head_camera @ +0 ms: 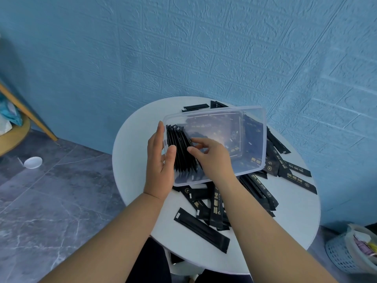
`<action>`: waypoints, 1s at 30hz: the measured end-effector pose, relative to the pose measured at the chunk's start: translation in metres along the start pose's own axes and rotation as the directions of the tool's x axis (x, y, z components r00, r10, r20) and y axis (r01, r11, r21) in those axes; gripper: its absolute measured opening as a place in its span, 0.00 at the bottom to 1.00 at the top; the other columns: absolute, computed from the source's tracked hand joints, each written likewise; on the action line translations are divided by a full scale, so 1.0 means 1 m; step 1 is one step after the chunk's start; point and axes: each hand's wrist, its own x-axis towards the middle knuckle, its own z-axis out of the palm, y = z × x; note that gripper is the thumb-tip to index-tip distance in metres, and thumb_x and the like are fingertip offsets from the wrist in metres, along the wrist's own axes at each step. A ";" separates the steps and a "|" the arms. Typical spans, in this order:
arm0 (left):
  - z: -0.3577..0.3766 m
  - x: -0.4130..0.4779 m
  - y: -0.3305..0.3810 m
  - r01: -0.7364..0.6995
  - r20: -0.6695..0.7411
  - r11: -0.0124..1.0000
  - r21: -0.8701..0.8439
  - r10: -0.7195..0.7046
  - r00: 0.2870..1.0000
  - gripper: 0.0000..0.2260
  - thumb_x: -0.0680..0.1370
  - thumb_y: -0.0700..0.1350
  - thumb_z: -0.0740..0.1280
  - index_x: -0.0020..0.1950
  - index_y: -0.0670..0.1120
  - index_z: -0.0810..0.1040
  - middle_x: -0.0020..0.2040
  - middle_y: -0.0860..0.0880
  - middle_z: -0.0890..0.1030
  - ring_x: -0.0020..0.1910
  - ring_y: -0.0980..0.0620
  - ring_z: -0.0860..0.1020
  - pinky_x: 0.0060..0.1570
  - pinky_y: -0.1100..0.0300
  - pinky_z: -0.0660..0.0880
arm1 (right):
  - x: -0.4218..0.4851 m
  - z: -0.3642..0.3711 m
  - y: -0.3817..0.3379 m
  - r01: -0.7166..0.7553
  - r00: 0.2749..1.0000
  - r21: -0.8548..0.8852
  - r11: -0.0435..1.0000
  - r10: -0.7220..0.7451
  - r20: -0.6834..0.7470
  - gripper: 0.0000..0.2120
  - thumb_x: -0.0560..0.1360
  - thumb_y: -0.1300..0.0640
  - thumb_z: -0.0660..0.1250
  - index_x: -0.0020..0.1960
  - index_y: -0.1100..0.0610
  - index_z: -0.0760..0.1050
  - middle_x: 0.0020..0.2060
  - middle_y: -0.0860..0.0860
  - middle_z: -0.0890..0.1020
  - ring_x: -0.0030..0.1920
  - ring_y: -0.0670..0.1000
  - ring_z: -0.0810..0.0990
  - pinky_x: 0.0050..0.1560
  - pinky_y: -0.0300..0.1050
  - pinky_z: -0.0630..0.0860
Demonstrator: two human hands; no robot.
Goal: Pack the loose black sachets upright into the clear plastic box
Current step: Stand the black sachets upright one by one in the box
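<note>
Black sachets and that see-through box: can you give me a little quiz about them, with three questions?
1. True or false: the row of upright black sachets stands at the right end of the clear plastic box.
2. The box rests on: A) loose black sachets on the round white table; B) the floor; C) a chair.
3. Which hand reaches inside the box?
Key: 1 false, it stands at the left end; 2 A; 3 the right hand.
</note>
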 end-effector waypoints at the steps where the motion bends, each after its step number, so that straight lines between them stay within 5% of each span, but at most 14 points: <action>1: 0.000 0.000 0.000 -0.002 -0.001 1.000 -0.002 0.002 1.000 0.22 0.78 0.54 0.54 0.71 0.60 0.51 0.68 0.65 0.59 0.68 0.73 0.57 0.63 0.77 0.55 | 0.001 0.000 0.000 -0.008 1.000 0.008 1.000 0.008 -0.004 0.14 0.75 0.52 0.68 0.60 0.49 0.77 0.44 0.43 0.79 0.39 0.39 0.73 0.41 0.31 0.68; 8: 0.000 -0.001 0.002 -0.001 0.007 1.000 -0.006 0.001 1.000 0.22 0.78 0.54 0.54 0.70 0.61 0.52 0.67 0.66 0.59 0.68 0.74 0.56 0.62 0.79 0.56 | 0.005 0.011 -0.006 0.029 0.999 -0.086 0.996 -0.032 -0.034 0.22 0.69 0.44 0.72 0.59 0.52 0.72 0.48 0.47 0.75 0.46 0.44 0.73 0.44 0.38 0.69; 20: 0.000 0.000 -0.002 0.008 0.008 1.000 -0.023 -0.008 1.000 0.22 0.78 0.54 0.55 0.71 0.62 0.52 0.68 0.66 0.60 0.69 0.71 0.57 0.65 0.76 0.56 | 0.007 0.009 -0.007 -0.012 0.997 0.054 0.998 0.016 -0.078 0.13 0.72 0.48 0.71 0.54 0.50 0.74 0.39 0.45 0.76 0.41 0.45 0.75 0.44 0.41 0.73; 27: 0.000 0.001 0.000 -0.003 0.000 1.000 -0.002 0.003 1.000 0.22 0.78 0.53 0.54 0.71 0.61 0.51 0.68 0.65 0.59 0.69 0.73 0.57 0.64 0.77 0.55 | 0.000 0.004 -0.007 -0.006 0.999 0.044 0.999 0.008 -0.046 0.10 0.74 0.49 0.68 0.55 0.49 0.76 0.44 0.47 0.79 0.42 0.46 0.76 0.45 0.43 0.75; 30: -0.001 0.000 -0.001 -0.007 -0.002 1.000 0.013 0.007 1.000 0.22 0.79 0.52 0.54 0.71 0.59 0.51 0.67 0.65 0.59 0.68 0.74 0.57 0.64 0.77 0.55 | -0.014 -0.012 -0.006 0.069 0.993 0.073 0.995 -0.061 -0.097 0.10 0.75 0.52 0.68 0.56 0.50 0.76 0.46 0.47 0.79 0.44 0.44 0.76 0.45 0.36 0.74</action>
